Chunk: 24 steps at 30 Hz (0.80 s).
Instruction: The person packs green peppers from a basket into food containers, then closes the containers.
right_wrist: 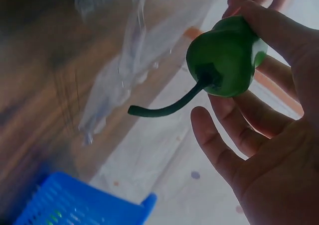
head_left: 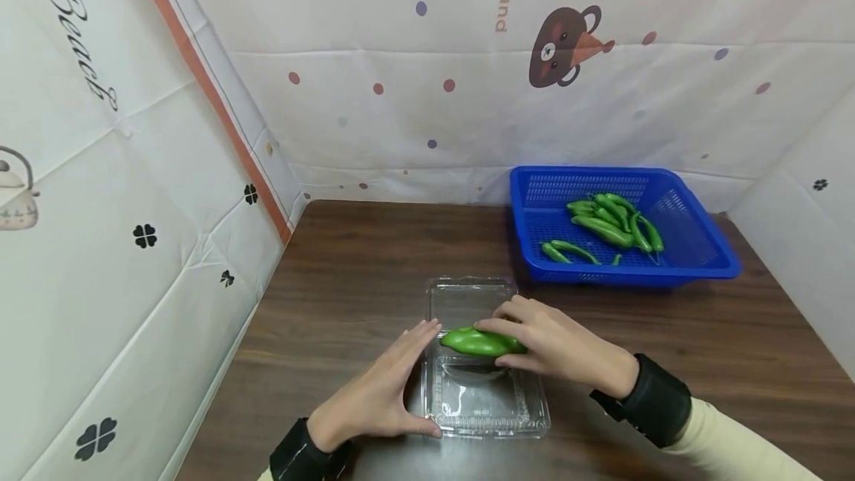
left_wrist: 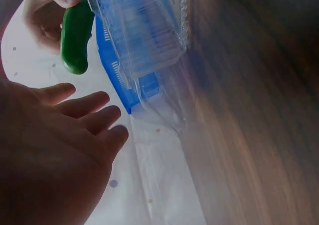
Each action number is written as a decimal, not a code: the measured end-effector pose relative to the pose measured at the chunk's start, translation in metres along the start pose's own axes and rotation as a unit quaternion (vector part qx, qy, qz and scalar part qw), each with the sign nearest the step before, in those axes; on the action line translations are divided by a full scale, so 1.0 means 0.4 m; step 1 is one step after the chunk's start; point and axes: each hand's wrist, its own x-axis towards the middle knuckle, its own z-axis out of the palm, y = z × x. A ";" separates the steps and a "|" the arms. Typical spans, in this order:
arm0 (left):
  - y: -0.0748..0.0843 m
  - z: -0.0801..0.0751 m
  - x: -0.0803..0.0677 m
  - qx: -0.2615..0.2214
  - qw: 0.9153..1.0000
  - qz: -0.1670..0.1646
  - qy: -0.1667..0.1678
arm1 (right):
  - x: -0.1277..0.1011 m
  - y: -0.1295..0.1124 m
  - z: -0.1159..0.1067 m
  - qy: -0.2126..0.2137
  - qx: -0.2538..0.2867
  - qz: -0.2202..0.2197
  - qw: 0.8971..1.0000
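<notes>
The right hand [head_left: 542, 340] holds one green pepper [head_left: 477, 342] between thumb and fingertips, lengthwise from side to side. Its curved stem [right_wrist: 169, 107] shows in the right wrist view, free of the grip. The left hand [head_left: 387, 388] holds nothing: its fingers are extended and the thumb is spread wide from them, beside the left edge of the clear plastic container [head_left: 490, 421]. Whether the thumb touches the near corner, I cannot tell.

The pepper hangs above the container, close to the fold between its two halves. The step in hand seems to be bringing the pepper to the container. The next move, I judge, calls for lowering it into the nearer half and loosening the right hand's pinch, with the left hand ready to steady the thin plastic, which could slide or tip if bumped.

Beyond the container, to the right, stands a blue basket [head_left: 634, 274] with more green peppers [head_left: 604, 231], mostly heaped toward its back. All of this rests on a dark, wood-grained bench [head_left: 347, 280]. White sheeting [head_left: 374, 125] rises behind it, printed with coloured dots and a brown bear [head_left: 557, 47]; on the left, more white cloth [head_left: 80, 303] carries black clovers, lettering and an orange stripe [head_left: 220, 106]
</notes>
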 end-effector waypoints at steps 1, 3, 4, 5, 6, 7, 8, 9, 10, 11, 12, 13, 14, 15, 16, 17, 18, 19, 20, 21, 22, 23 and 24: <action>0.001 0.001 -0.002 0.005 1.000 0.001 -0.003 | 0.000 -0.005 0.005 -0.004 0.000 -0.001 1.000; 0.002 0.003 -0.006 0.013 1.000 0.002 -0.008 | 0.000 -0.013 0.015 -0.011 0.000 -0.003 1.000; 0.003 0.004 -0.007 0.014 1.000 0.001 -0.010 | 0.000 -0.017 0.019 -0.013 0.000 -0.003 1.000; 0.003 0.005 -0.008 0.017 1.000 0.002 -0.013 | 0.000 -0.021 0.024 -0.015 0.000 -0.004 1.000; 0.003 0.005 -0.009 0.017 1.000 0.000 -0.016 | 0.000 -0.024 0.029 -0.015 -0.001 -0.007 1.000; 0.003 0.006 -0.009 0.018 1.000 -0.001 -0.017 | 0.000 -0.027 0.033 -0.015 -0.002 -0.009 1.000; 0.003 0.006 -0.009 0.018 1.000 -0.002 -0.019 | 0.000 -0.029 0.038 -0.015 -0.004 -0.011 1.000; 0.002 0.007 -0.009 0.018 1.000 -0.003 -0.021 | -0.001 -0.031 0.043 -0.014 -0.006 -0.014 1.000; 0.002 0.007 -0.010 0.019 1.000 -0.004 -0.024 | -0.001 -0.033 0.047 -0.014 -0.008 -0.016 1.000; 0.001 0.008 -0.010 0.019 0.999 -0.005 -0.026 | -0.002 -0.034 0.051 -0.015 -0.011 -0.018 1.000; 0.000 0.008 -0.010 0.019 0.999 -0.006 -0.028 | -0.002 -0.036 0.055 -0.016 -0.013 -0.019 1.000; -0.001 0.008 -0.010 0.020 0.999 -0.007 -0.029 | -0.003 -0.038 0.059 -0.018 -0.015 -0.020 1.000; -0.002 0.008 -0.010 0.020 0.999 -0.007 -0.030 | -0.003 -0.040 0.062 -0.021 -0.017 -0.020 0.999; -0.003 0.008 -0.010 0.020 0.999 -0.007 -0.031 | -0.003 -0.043 0.065 -0.023 -0.019 -0.020 0.999; -0.004 0.008 -0.010 0.019 0.999 -0.007 -0.031 | -0.003 -0.045 0.067 -0.026 -0.023 -0.020 0.999; -0.005 0.009 -0.011 0.019 0.999 -0.005 -0.031 | -0.002 -0.048 0.069 -0.028 -0.028 -0.020 0.999; -0.005 0.010 -0.011 0.018 0.999 -0.005 -0.031 | -0.001 -0.052 0.070 -0.031 -0.034 -0.020 0.999; -0.006 0.010 -0.011 0.018 0.999 -0.005 -0.031 | 0.000 -0.055 0.071 -0.034 -0.043 -0.021 0.998; -0.007 0.011 -0.011 0.018 0.999 -0.006 -0.032 | 0.002 -0.059 0.070 -0.037 -0.050 -0.020 0.998; -0.008 0.012 -0.010 0.016 0.999 -0.007 -0.033 | 0.003 -0.063 0.070 -0.041 -0.058 -0.020 0.997; -0.008 0.013 -0.010 0.014 0.999 -0.008 -0.033 | 0.005 -0.067 0.069 -0.045 -0.065 -0.020 0.997; -0.009 0.014 -0.010 0.013 0.999 -0.010 -0.034 | 0.006 -0.071 0.068 -0.051 -0.073 -0.019 0.996; -0.009 0.014 -0.010 0.012 0.999 -0.011 -0.035 | 0.007 -0.075 0.067 -0.056 -0.080 -0.019 0.995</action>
